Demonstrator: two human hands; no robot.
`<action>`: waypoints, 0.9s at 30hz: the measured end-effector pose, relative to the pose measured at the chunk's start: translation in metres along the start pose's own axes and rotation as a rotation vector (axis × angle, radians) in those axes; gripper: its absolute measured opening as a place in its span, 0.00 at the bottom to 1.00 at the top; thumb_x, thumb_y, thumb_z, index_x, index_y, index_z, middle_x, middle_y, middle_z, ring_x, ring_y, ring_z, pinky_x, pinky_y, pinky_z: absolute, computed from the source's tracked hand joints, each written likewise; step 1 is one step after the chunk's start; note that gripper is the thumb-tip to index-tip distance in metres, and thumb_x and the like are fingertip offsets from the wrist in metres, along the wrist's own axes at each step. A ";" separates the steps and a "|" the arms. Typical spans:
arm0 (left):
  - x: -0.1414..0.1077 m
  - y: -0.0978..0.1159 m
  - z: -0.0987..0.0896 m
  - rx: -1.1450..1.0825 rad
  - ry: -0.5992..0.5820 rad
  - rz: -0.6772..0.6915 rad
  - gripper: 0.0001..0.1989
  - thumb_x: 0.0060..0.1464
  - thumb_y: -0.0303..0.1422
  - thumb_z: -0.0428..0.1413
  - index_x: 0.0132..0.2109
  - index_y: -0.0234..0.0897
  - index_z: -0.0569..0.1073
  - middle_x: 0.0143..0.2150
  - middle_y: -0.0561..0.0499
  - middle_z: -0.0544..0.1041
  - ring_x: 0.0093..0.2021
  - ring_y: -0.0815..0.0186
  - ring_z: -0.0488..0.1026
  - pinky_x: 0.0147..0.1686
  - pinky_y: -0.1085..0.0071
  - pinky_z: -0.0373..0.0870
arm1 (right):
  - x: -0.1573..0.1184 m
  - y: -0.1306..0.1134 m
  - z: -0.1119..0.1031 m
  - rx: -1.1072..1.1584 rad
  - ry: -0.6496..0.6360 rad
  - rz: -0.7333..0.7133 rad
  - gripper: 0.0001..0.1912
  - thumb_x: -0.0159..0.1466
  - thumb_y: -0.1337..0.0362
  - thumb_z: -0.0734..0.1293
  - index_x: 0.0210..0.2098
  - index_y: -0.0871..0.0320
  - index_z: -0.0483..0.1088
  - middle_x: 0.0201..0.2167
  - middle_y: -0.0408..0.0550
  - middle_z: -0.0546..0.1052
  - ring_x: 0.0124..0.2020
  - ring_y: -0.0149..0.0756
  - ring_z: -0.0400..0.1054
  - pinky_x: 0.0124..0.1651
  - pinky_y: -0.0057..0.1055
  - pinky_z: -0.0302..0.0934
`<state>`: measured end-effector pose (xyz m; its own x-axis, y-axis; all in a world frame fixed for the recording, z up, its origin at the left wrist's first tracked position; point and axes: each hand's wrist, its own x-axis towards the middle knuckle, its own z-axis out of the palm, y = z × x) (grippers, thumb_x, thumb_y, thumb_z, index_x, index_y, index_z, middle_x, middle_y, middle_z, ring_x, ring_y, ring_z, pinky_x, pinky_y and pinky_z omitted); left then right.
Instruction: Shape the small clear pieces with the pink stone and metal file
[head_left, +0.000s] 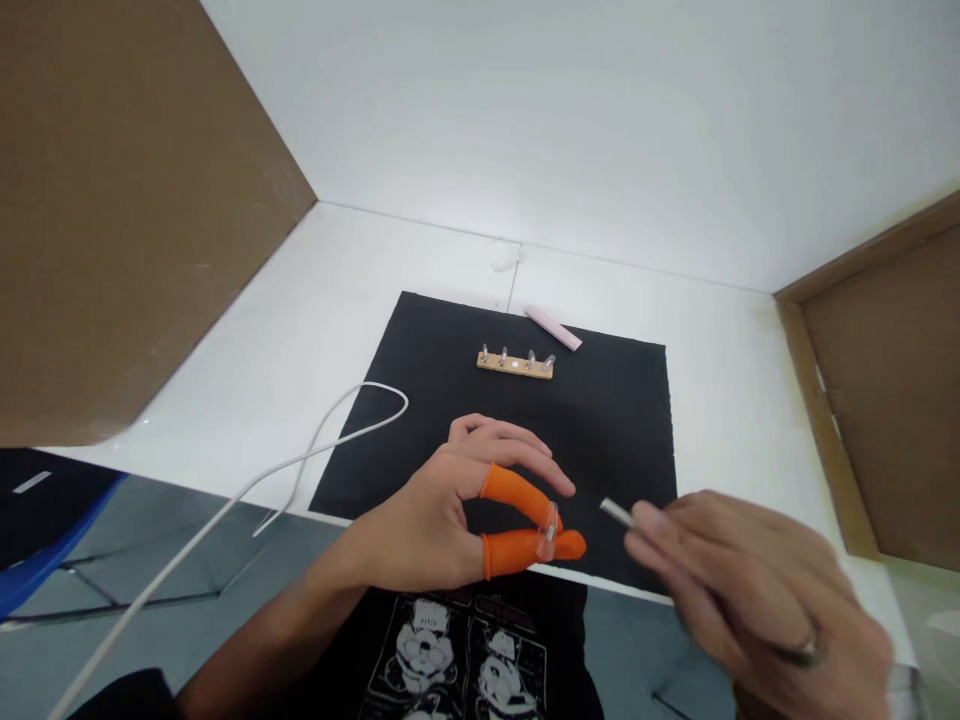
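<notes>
My left hand (442, 510) wears orange finger cots (517, 492) on its thumb and index finger. Pinched between those two fingertips is a small clear nail tip (548, 535) with a whitish patch on it. To the right, my right hand (757, 575), with a ring on one finger, grips a thin pale stick (618, 513) between thumb and fingers. The stick's end points toward the nail tip but stays apart from it. Motion blurs the right hand a little, and most of the stick is hidden in its grip.
A black mat (600, 420) lies on the white table (247, 330). On it are a wooden bar (515, 366) with several clear nail tips standing up and a pink strip (553, 327). A white cable (330, 440) loops at the left. Brown panels (135, 220) flank the table.
</notes>
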<state>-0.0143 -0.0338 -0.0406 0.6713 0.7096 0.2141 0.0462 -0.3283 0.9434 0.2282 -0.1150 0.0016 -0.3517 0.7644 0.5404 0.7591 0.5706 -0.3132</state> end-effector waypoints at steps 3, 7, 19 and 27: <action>-0.001 0.000 0.000 -0.006 -0.005 -0.002 0.07 0.61 0.29 0.74 0.38 0.42 0.83 0.52 0.53 0.89 0.60 0.57 0.80 0.66 0.57 0.61 | -0.004 0.012 -0.007 -0.070 0.049 -0.044 0.14 0.70 0.80 0.72 0.49 0.56 0.75 0.29 0.40 0.81 0.28 0.34 0.75 0.28 0.35 0.65; -0.001 -0.001 0.000 0.002 -0.004 -0.001 0.07 0.61 0.30 0.73 0.38 0.42 0.83 0.52 0.52 0.89 0.60 0.56 0.81 0.66 0.55 0.61 | -0.012 -0.002 -0.001 -0.021 0.025 0.037 0.09 0.71 0.65 0.75 0.51 0.52 0.79 0.29 0.42 0.79 0.31 0.37 0.77 0.30 0.34 0.70; -0.001 -0.002 -0.001 0.024 -0.018 -0.022 0.06 0.62 0.32 0.73 0.38 0.43 0.83 0.51 0.52 0.90 0.61 0.55 0.80 0.68 0.53 0.59 | -0.013 -0.021 0.021 0.076 0.017 -0.044 0.05 0.74 0.64 0.72 0.39 0.54 0.78 0.24 0.40 0.75 0.27 0.34 0.75 0.32 0.32 0.72; 0.000 -0.001 -0.002 -0.002 -0.021 -0.010 0.08 0.60 0.30 0.74 0.38 0.42 0.83 0.51 0.54 0.90 0.60 0.57 0.81 0.67 0.55 0.60 | -0.003 0.011 -0.004 0.048 0.053 -0.007 0.13 0.70 0.80 0.70 0.47 0.57 0.77 0.26 0.39 0.78 0.26 0.34 0.75 0.29 0.32 0.68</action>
<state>-0.0157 -0.0318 -0.0413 0.6862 0.6997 0.1990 0.0516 -0.3197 0.9461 0.2394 -0.1123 -0.0003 -0.3260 0.7444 0.5828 0.7294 0.5902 -0.3459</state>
